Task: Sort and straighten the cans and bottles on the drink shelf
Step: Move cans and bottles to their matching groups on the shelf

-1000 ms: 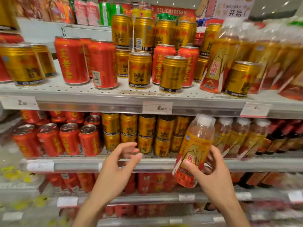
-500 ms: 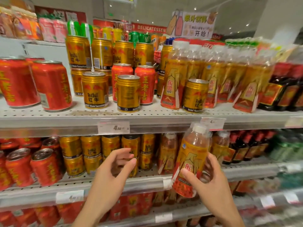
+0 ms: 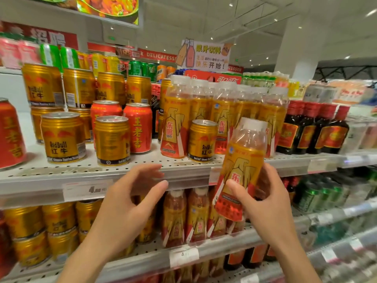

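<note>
My right hand [image 3: 265, 203] grips an orange-and-red plastic bottle [image 3: 242, 160] with a white cap, held upright and slightly tilted in front of the upper shelf's edge [image 3: 183, 174]. My left hand [image 3: 130, 199] hovers with loosely curved fingers below that edge and holds nothing. Behind the held bottle stands a row of matching bottles [image 3: 206, 113]. A lone gold can [image 3: 202, 140] sits among them at the front. Further left stand gold cans [image 3: 112, 140] and red cans [image 3: 137, 127], mixed together.
Dark bottles with red caps [image 3: 314, 127] fill the upper shelf to the right. The lower shelf [image 3: 183, 256] carries gold cans at the left, more orange bottles in the middle and green cans at the right. Stacked gold cans [image 3: 79, 88] rise at the back left.
My view has swung up and to the right. My right hand has lifted the bottle from the lower shelf's height to the upper shelf's edge. My left hand rose with it, still holding nothing.
</note>
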### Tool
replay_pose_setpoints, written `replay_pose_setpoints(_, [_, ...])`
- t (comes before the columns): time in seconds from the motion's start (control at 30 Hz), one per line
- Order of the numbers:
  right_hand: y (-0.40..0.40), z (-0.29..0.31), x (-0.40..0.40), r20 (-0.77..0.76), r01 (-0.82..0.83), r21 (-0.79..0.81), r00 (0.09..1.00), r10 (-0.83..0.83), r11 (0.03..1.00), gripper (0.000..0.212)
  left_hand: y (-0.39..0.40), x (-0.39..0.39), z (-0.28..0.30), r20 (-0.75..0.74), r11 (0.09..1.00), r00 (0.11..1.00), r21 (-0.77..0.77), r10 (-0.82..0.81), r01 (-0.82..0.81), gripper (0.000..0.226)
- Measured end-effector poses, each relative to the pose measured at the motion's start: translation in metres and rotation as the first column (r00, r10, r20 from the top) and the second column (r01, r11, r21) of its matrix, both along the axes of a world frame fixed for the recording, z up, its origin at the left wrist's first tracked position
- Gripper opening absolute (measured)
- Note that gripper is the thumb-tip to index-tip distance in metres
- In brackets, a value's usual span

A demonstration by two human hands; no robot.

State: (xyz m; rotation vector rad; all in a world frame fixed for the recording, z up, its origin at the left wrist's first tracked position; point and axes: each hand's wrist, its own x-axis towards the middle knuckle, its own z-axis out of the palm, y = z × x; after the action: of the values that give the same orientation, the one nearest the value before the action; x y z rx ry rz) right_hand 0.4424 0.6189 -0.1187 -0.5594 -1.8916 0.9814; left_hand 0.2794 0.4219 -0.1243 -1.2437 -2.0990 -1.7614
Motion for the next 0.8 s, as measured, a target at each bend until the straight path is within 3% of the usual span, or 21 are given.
replay_pose_setpoints(0.13, [0.034, 0.035, -0.006, -0.032, 0.018, 0.105, 0.999, -0.015, 0.994, 0.087, 0.028, -0.006, 0.032, -0.188, 0.998, 0.98, -0.007, 0.058, -0.06, 0.038])
replay_pose_setpoints(0.27, [0.072, 0.061, -0.024, -0.027, 0.066, 0.174, 0.998, -0.062, 0.982, 0.098, 0.066, -0.027, 0.05, -0.355, 0.968, 0.905, 0.001, 0.236, -0.252, 0.055])
replay_pose_setpoints(0.37, [0.095, 0.06, -0.046, 0.007, 0.106, 0.273, 0.994, -0.112, 0.956, 0.096, 0.089, -0.037, 0.049, -0.374, 0.94, 0.877, -0.04, 0.301, -0.34, 0.078])
replay_pose_setpoints(0.5, [0.12, 0.043, -0.062, 0.083, 0.224, 0.439, 0.954, -0.288, 0.87, 0.094, 0.098, -0.041, 0.044, -0.316, 0.943, 0.899, -0.036, 0.304, -0.332, 0.098])
replay_pose_setpoints(0.63, [0.124, 0.037, -0.062, -0.035, 0.421, 0.566, 0.871, -0.489, 0.709, 0.092, 0.101, -0.039, 0.046, -0.255, 0.947, 0.922, -0.065, 0.29, -0.315, 0.11])
replay_pose_setpoints(0.73, [0.125, 0.029, -0.066, -0.088, 0.418, 0.578, 0.886, -0.456, 0.7, 0.087, 0.102, -0.038, 0.046, -0.269, 0.936, 0.913, -0.092, 0.305, -0.34, 0.117])
replay_pose_setpoints(0.8, [0.128, 0.024, -0.07, -0.085, 0.353, 0.555, 0.925, -0.371, 0.753, 0.085, 0.101, -0.038, 0.046, -0.257, 0.936, 0.916, -0.093, 0.308, -0.34, 0.119])
